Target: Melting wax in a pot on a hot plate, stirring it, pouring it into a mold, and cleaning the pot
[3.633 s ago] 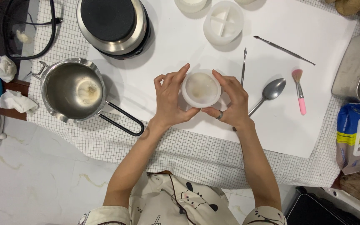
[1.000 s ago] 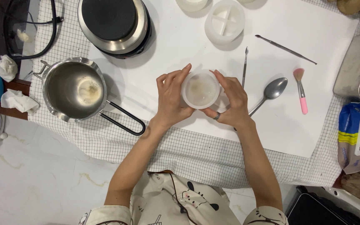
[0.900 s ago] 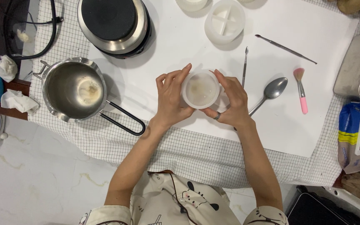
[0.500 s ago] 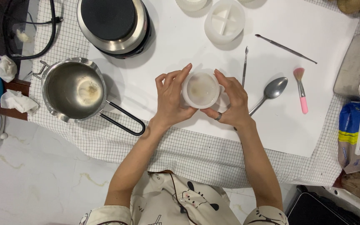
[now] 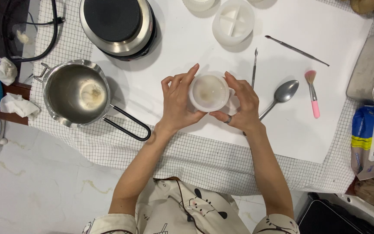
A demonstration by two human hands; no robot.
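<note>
A blue, yellow and white bag (image 5: 373,141) lies at the table's right edge.

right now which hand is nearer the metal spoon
Right. The right hand grips the round white mould just beside the spoon, whose handle runs up close to that hand. The left hand is across the mould, on its far side from the spoon.

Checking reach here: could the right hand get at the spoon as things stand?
Probably yes: the spoon lies bare on the white sheet just beside the right hand, though that hand now holds the round white mould.
</note>
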